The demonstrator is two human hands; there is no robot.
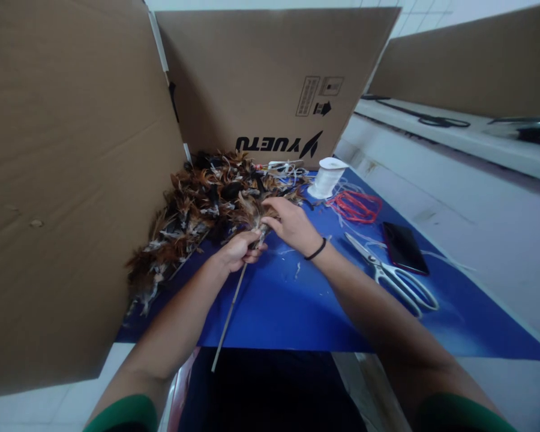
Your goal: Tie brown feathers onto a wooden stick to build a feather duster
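Stick: thin pale stick (231, 306), tilted, its lower end past the near edge of the surface, its upper end in the hands, where a tuft of brown feathers (251, 211) sits around it.
Left hand: left hand (239, 249) closed around the upper part of the stick, fingers curled tight on it just below the tuft.
Right hand: right hand (290, 223) just beside the left, fingers bent and pinched onto the base of the tuft at the stick; exactly what lies between the fingertips cannot be told. A black band (315, 250) circles the wrist.
Surface: blue surface (292, 306) carrying all items.
Feather pile: loose heap of brown and black feathers (193, 210) on the surface, left of and behind the hands, lying against the cardboard.
Enclosure: cardboard panels (72, 180) stand upright at the left and rear of the surface, forming a corner; the feather pile sits in that corner. The rear panel bears inverted black lettering.
Spool: white thread spool (326, 178) upright, behind and right of the hands.
Red cord: tangle of red cord (355, 206) just beside the spool.
Scissors: metal scissors (393, 276) flat, right of the right forearm.
Phone: dark phone (404, 247) flat, just beside the scissors.
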